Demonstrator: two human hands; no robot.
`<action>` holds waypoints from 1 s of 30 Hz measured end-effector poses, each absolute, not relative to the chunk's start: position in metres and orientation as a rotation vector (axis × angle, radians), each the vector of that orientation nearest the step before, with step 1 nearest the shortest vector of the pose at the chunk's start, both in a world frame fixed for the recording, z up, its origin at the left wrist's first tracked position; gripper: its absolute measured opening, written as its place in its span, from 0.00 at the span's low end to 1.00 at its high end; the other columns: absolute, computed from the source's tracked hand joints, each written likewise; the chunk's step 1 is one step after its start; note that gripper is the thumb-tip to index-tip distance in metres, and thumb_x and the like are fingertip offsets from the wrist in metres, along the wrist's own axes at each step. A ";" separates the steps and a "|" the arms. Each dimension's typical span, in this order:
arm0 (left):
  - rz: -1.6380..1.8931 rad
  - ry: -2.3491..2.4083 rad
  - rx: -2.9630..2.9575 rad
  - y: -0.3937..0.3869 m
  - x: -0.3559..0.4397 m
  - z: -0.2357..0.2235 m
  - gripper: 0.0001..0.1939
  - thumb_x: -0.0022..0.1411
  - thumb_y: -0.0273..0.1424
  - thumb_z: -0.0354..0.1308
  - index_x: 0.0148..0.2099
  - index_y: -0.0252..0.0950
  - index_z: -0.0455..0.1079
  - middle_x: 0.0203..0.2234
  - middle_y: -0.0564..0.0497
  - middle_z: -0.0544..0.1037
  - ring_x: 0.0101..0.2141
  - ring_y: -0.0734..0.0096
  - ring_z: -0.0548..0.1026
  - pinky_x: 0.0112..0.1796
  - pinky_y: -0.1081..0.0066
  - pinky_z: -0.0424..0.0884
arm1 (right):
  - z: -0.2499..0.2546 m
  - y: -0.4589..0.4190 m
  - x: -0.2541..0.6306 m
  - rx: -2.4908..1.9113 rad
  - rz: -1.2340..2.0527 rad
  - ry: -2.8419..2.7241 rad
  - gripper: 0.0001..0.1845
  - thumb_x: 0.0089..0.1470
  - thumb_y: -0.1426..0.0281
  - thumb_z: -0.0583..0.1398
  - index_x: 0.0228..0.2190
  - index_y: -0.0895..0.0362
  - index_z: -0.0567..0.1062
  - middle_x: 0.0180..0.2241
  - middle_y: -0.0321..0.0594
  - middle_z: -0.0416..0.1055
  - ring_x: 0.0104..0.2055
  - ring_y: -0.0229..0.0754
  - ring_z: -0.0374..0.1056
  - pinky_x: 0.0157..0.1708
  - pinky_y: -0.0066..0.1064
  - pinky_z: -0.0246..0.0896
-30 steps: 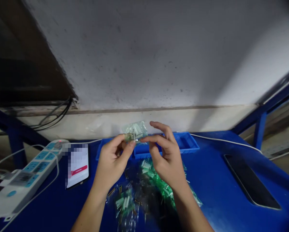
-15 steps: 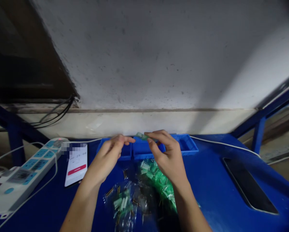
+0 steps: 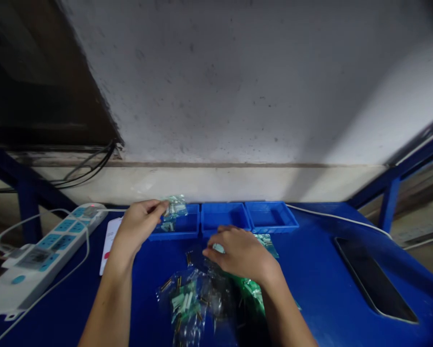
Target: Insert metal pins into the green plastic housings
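My left hand [image 3: 142,221] is closed, pinching a small clear plastic bag [image 3: 176,205] of pale green and white pieces above the left blue bin [image 3: 193,222]. In that bin lies another small bag [image 3: 167,225]. My right hand [image 3: 238,250] is curled above the table, with something pale and blurred between thumb and fingers; what it is I cannot make out. Under it lies a pile of green bags [image 3: 250,289], partly hidden by the hand and forearm. Nearer to me are clear bags [image 3: 183,301] with white pieces and thin brass-coloured pins.
A middle blue bin [image 3: 223,219] and a right blue bin [image 3: 272,217] stand along the wall. On the left are a power strip [image 3: 46,255] with cables and a phone [image 3: 110,241] half behind my forearm. A dark phone [image 3: 373,279] lies at the right.
My left hand has moved left and now holds a small bag over the left bin. My right hand, which held a small bag, has dropped to the green pile.
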State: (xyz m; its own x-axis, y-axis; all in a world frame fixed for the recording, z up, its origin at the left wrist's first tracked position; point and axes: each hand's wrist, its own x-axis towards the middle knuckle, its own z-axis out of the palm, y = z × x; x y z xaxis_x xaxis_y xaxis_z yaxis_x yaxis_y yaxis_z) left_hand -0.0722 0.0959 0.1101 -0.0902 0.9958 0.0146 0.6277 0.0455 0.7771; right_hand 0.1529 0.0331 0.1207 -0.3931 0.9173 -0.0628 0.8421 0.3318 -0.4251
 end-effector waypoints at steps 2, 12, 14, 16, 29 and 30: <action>0.698 1.932 1.704 0.099 -0.080 0.108 0.25 0.55 0.50 0.50 0.41 0.35 0.75 0.32 0.47 0.79 0.35 0.58 0.76 0.36 0.67 0.67 | 0.117 0.034 0.151 -1.800 0.668 -2.493 0.15 0.52 0.58 0.57 0.29 0.53 0.80 0.31 0.44 0.76 0.37 0.51 0.72 0.35 0.42 0.64; 0.597 1.893 1.948 0.090 -0.071 0.120 0.31 0.58 0.52 0.44 0.52 0.35 0.70 0.47 0.43 0.76 0.48 0.53 0.71 0.47 0.62 0.65 | 0.109 0.042 0.141 -1.924 0.572 -2.522 0.16 0.52 0.60 0.57 0.29 0.59 0.78 0.32 0.51 0.76 0.36 0.53 0.72 0.33 0.39 0.61; 0.564 1.737 2.040 0.085 -0.060 0.120 0.28 0.59 0.51 0.45 0.48 0.37 0.72 0.43 0.44 0.77 0.45 0.54 0.73 0.45 0.62 0.66 | 0.112 0.040 0.150 -1.726 0.569 -2.495 0.15 0.55 0.63 0.55 0.27 0.59 0.78 0.30 0.47 0.76 0.34 0.47 0.71 0.33 0.35 0.60; 0.492 1.543 2.049 0.083 -0.049 0.119 0.25 0.60 0.50 0.45 0.42 0.38 0.74 0.37 0.47 0.79 0.39 0.58 0.75 0.41 0.65 0.67 | 0.121 0.037 0.160 -1.483 0.629 -2.446 0.15 0.57 0.66 0.54 0.26 0.58 0.77 0.29 0.42 0.75 0.33 0.41 0.70 0.34 0.32 0.59; 0.706 1.160 1.392 0.075 -0.012 0.111 0.33 0.62 0.52 0.38 0.33 0.34 0.75 0.21 0.48 0.76 0.25 0.70 0.73 0.25 0.72 0.63 | 0.155 0.016 0.167 -1.216 0.562 -2.012 0.13 0.59 0.68 0.54 0.40 0.53 0.77 0.41 0.39 0.72 0.41 0.38 0.69 0.41 0.30 0.62; 0.766 1.158 1.349 0.077 -0.010 0.109 0.30 0.62 0.51 0.40 0.34 0.34 0.75 0.21 0.48 0.76 0.26 0.69 0.73 0.25 0.73 0.63 | 0.155 0.015 0.165 -1.166 0.593 -2.011 0.13 0.59 0.69 0.53 0.40 0.52 0.77 0.39 0.38 0.73 0.41 0.38 0.69 0.42 0.30 0.62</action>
